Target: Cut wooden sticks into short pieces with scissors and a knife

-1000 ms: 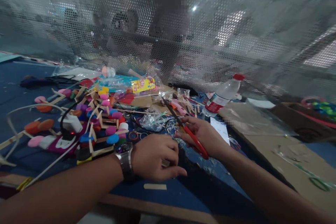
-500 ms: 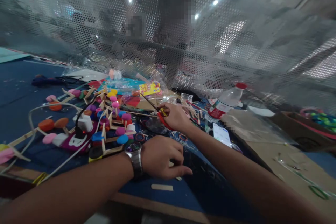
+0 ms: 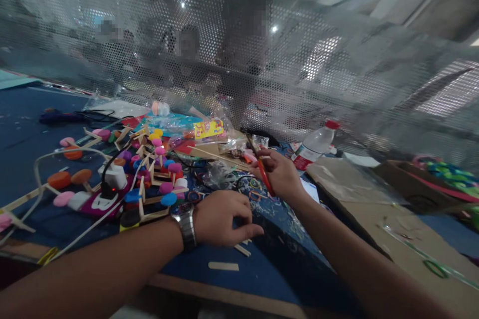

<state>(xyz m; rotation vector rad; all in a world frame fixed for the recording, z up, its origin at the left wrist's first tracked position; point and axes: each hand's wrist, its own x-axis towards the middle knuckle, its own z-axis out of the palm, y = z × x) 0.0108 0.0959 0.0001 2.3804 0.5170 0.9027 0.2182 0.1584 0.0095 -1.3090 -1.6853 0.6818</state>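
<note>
My right hand (image 3: 280, 172) is closed around a pair of scissors (image 3: 265, 174) with red handles. Their dark blades point up and away, over the litter at the back of the table. Nearer the front edge is my left hand (image 3: 222, 217), with a metal-strapped watch (image 3: 184, 222) on its wrist. Its fingers curl loosely and the thumb stands apart, with nothing seen between them. Just below it, thin wooden sticks (image 3: 242, 250) and a single craft stick (image 3: 223, 266) lie on the blue table. Part of the left fingers is hidden from above.
Left of my hands are stick pieces with coloured pads (image 3: 168, 199), a purple power strip (image 3: 101, 204) and white cable. A plastic bottle (image 3: 314, 147), phone (image 3: 310, 188) and cardboard box (image 3: 411, 179) stand right. Behind rises a perforated metal screen (image 3: 209, 20), people beyond.
My right hand has moved right with the scissors, whose blades have swung from pointing left to more upright. My left hand keeps nearly the same pose; the whole view has shifted slightly.
</note>
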